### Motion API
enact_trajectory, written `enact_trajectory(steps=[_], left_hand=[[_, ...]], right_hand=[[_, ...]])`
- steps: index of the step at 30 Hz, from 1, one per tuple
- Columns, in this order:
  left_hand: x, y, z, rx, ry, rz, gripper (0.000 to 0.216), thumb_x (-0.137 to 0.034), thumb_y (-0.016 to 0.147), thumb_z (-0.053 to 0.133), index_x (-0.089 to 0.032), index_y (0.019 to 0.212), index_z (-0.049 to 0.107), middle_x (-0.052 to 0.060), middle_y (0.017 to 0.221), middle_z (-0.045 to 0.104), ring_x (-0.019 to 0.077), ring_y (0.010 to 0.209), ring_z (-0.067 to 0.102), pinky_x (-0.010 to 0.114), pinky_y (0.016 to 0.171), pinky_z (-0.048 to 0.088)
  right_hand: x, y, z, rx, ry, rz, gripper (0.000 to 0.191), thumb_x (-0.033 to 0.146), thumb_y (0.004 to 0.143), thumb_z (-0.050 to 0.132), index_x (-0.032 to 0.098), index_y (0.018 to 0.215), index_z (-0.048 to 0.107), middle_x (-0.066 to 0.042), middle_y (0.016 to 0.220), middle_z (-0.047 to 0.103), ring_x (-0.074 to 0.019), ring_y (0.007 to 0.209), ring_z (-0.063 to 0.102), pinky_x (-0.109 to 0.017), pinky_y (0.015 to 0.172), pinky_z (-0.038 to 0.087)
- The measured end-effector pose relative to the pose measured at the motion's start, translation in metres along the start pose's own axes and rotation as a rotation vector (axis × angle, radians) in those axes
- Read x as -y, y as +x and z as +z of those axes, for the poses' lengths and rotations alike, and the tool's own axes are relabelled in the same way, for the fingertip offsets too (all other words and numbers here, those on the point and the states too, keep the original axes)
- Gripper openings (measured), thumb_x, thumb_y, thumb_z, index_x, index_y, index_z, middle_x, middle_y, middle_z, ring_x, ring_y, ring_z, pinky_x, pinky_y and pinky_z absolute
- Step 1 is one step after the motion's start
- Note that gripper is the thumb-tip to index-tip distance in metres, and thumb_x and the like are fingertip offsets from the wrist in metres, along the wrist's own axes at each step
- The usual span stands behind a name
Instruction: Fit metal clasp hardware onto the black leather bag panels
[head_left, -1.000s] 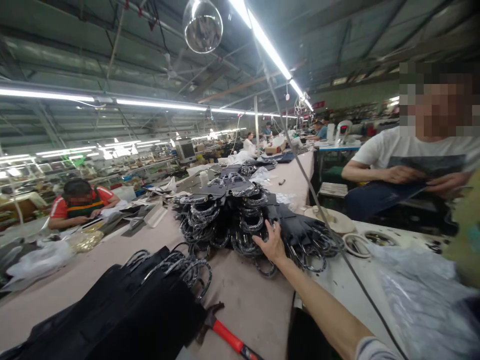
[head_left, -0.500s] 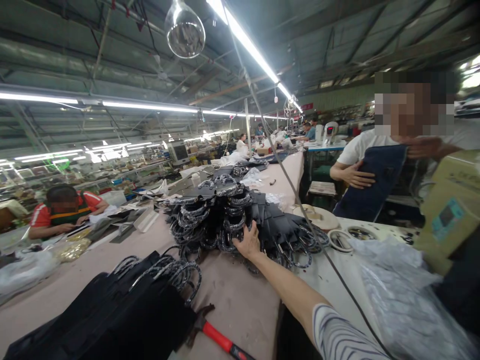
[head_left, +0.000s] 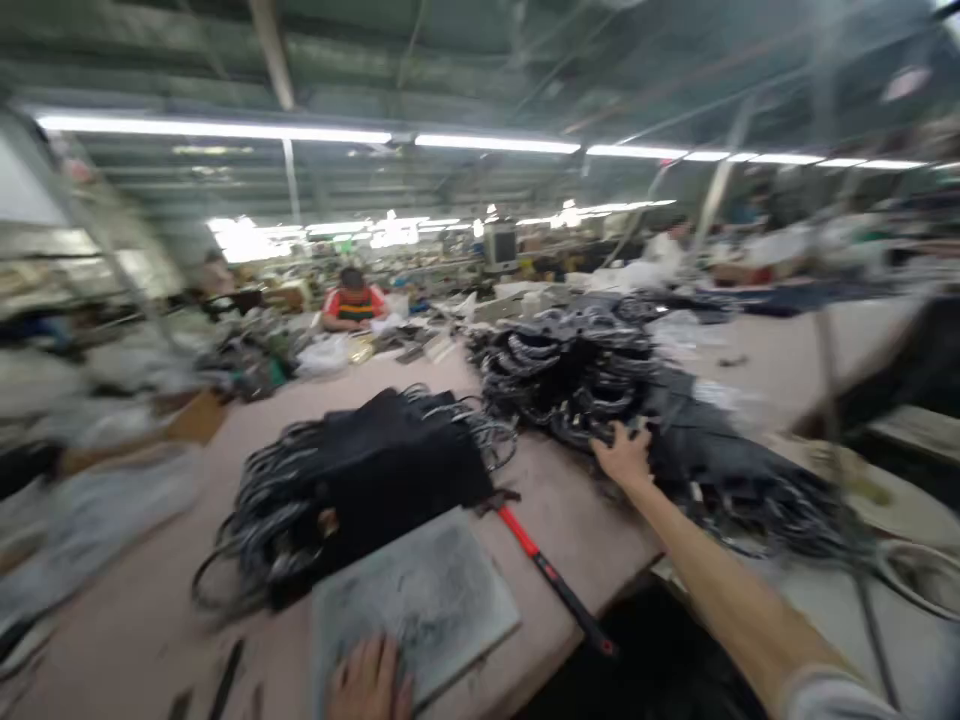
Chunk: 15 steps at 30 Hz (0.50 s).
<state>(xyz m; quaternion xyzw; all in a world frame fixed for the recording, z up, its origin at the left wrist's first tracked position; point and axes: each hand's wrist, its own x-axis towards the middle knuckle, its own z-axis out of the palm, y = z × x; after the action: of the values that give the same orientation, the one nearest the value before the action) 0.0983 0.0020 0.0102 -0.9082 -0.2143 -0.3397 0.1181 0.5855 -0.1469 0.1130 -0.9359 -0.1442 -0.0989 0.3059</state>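
Observation:
My right hand [head_left: 628, 455] reaches to the near edge of a large pile of black bag panels with plastic-wrapped loop handles [head_left: 555, 355]. Its fingers are spread against the handles; motion blur hides the exact contact. Low in the view, my left hand [head_left: 369, 682] lies flat on a worn grey slab [head_left: 427, 590], fingers stretched out. Just beyond the slab is a smaller stack of black panels [head_left: 405, 465], loop handles sticking out at both ends. A hammer [head_left: 551, 575] with a red and black handle lies between slab and pile.
Everything rests on a pinkish table [head_left: 150, 560]. A thin dark tool [head_left: 226, 680] lies near its front edge. Plastic bags and a cardboard box [head_left: 191, 418] are at left. A slanting pole [head_left: 847, 480] crosses the right side. A co-worker in red [head_left: 352, 305] sits across the table.
The view has swung left and down, bringing the slab and my left hand into sight. My right hand stays by the pile's near edge. The co-worker at right has left the view.

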Motion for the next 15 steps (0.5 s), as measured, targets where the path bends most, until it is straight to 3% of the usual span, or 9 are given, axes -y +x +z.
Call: enact_trajectory(steps=[2, 3, 6, 10, 15], left_hand=[[-0.007, -0.029, -0.011, 0.078, 0.075, -0.047, 0.038, -0.024, 0.097, 0.049, -0.017, 0.133, 0.061, 0.012, 0.128, 0.068, 0.0267, 0.119, 0.062, 0.042, 0.1, 0.052], [-0.011, -0.037, -0.015, 0.137, 0.088, -0.053, 0.043, -0.025, 0.096, 0.05, -0.014, 0.137, 0.058, 0.014, 0.135, 0.065, 0.0285, 0.126, 0.058, 0.044, 0.105, 0.05], [-0.02, -0.045, -0.024, 0.29, 0.074, -0.086, 0.057, -0.029, 0.095, 0.052, -0.007, 0.147, 0.046, 0.019, 0.153, 0.049, 0.0339, 0.146, 0.04, 0.051, 0.117, 0.039], [-0.026, -0.046, -0.033, 0.346, 0.029, -0.087, 0.058, -0.026, 0.096, 0.051, -0.005, 0.149, 0.042, 0.02, 0.158, 0.042, 0.036, 0.151, 0.031, 0.056, 0.119, 0.034], [-0.015, -0.056, -0.043, 0.384, -0.03, -0.036, 0.057, -0.028, 0.099, 0.05, -0.008, 0.151, 0.041, 0.018, 0.159, 0.041, 0.0346, 0.152, 0.03, 0.056, 0.119, 0.035]], right_hand=[[0.0, -0.018, 0.013, 0.001, -0.001, -0.054, 0.081, 0.05, 0.092, 0.048, 0.001, 0.154, 0.03, -0.037, 0.144, 0.031, -0.0506, 0.132, 0.043, -0.064, 0.099, 0.041], [0.001, -0.028, 0.021, -0.109, 0.05, -0.142, 0.079, 0.054, 0.09, 0.051, 0.003, 0.15, 0.039, -0.035, 0.144, 0.035, -0.0498, 0.132, 0.043, -0.063, 0.1, 0.041], [0.013, -0.077, 0.04, -0.193, 0.187, -0.506, 0.068, 0.055, 0.09, 0.051, 0.008, 0.14, 0.054, -0.028, 0.142, 0.046, -0.0427, 0.135, 0.044, -0.058, 0.107, 0.04], [0.053, -0.172, 0.051, 0.033, 0.248, -0.846, 0.055, 0.047, 0.096, 0.048, 0.013, 0.139, 0.053, -0.02, 0.141, 0.052, -0.0336, 0.133, 0.048, -0.053, 0.109, 0.042], [0.091, -0.271, 0.068, 0.337, 0.006, -1.043, 0.055, 0.042, 0.099, 0.046, 0.015, 0.146, 0.049, -0.019, 0.153, 0.044, -0.0367, 0.142, 0.037, -0.057, 0.112, 0.035]])
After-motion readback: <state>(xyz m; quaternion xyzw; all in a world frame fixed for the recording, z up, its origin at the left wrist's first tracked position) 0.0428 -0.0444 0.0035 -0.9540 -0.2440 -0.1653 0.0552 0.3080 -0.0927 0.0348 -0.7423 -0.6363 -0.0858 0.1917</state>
